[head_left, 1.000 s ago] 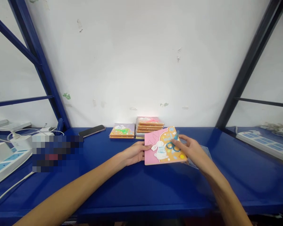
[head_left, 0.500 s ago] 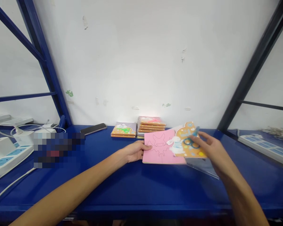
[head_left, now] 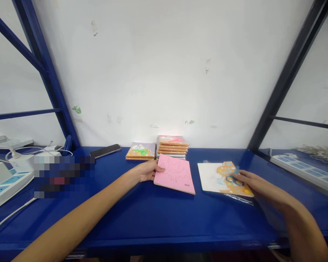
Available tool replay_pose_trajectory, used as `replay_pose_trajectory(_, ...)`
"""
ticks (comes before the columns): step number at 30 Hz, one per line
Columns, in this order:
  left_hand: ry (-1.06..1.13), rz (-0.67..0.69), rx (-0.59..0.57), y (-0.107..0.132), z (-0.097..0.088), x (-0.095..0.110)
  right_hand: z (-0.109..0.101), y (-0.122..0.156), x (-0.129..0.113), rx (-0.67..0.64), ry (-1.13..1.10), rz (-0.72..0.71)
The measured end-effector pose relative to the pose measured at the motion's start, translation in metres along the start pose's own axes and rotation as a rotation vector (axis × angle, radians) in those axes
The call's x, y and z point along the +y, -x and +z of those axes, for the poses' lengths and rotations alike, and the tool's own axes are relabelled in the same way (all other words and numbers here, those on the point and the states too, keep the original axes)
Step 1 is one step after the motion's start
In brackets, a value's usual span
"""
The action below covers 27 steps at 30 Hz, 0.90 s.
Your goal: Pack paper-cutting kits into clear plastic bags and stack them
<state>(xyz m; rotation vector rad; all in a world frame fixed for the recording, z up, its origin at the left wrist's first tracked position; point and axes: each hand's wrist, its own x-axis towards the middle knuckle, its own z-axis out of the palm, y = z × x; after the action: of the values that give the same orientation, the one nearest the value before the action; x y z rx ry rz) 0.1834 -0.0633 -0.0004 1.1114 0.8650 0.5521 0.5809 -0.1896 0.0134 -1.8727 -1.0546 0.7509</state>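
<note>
Flat square pink paper pad [head_left: 175, 174] with a bat outline on its top sheet sits mid-shelf, skewed; can't tell if its left edge is fully down. Left hand [head_left: 147, 171] is closed on that left edge, thumb on top. Just right of the pad, apart and not touching, is a white-and-orange printed card [head_left: 211, 176] with small blue-handled scissors [head_left: 231, 178] on it. The card lies on a clear plastic sleeve [head_left: 239, 200] that pokes out along its near edge. Right hand [head_left: 253, 182] lies on the card's right end, fingertips at the scissors; can't tell if it's pinching or only pressing. My read: pad and card are being laid side by side. To do that well, imo: get the card fully flat before release, and press rather than drag, since the slick sleeve under it could skate. Grip the pad by its edge only, no thumb crease on the top sheet, and lower it square with a gap to the card. Behind the pad, at the white wall [head_left: 164, 72]: tall stack of orange-edged packs [head_left: 172, 146], lower stack of packs [head_left: 141, 151] to its left, dark phone [head_left: 107, 151] further left. White power strips sit at the left [head_left: 5, 182] and right [head_left: 303, 167] ends of the blue metal shelf [head_left: 164, 222].
</note>
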Motion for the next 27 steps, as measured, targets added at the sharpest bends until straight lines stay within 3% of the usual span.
replay_pose_trajectory(4,-0.086,0.013,0.045,0.002,0.001,0.002,-0.008,-0.022,0.017,0.14,0.245,-0.112)
replay_pose_trajectory(8,-0.179,0.051,0.085,0.007,0.011,0.003,-0.011,-0.032,0.013,0.248,0.311,-0.149)
replay_pose_trajectory(13,-0.315,0.129,0.158,0.013,0.02,0.005,0.012,-0.014,-0.01,0.11,0.41,-0.297)
replay_pose_trajectory(19,-0.618,0.219,0.341,0.016,0.025,0.011,0.048,-0.007,-0.019,0.046,0.524,-0.329)
replay_pose_trajectory(27,-1.011,0.369,0.624,0.019,0.023,0.017,0.048,-0.008,-0.018,0.069,0.648,-0.318)
